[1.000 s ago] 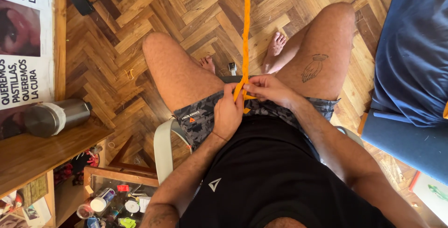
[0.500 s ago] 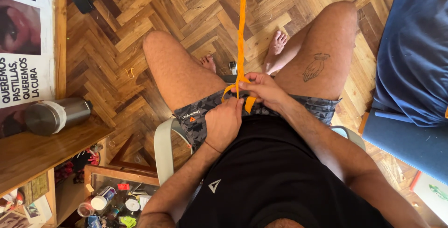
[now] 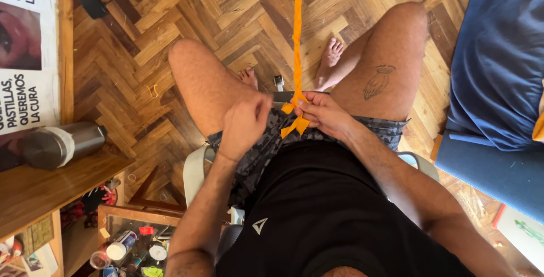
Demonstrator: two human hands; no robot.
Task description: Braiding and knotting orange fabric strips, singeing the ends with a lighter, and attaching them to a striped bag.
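One braided orange cord (image 3: 296, 39) runs taut up out of the picture, its top cut off. Its loose ends, too tangled to count, sit over the lap in the right hand (image 3: 324, 114), whose grip is pinched closed on them. The left hand (image 3: 245, 125) is curled just beside, though whether its grip has a strand is hidden.

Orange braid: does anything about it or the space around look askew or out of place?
Nothing looks damaged. The orange braid runs taut and straight to the right hand, which pinches its loose tails; the left hand is just beside it. One oddity: a steel flask lies on its side on the wooden shelf.
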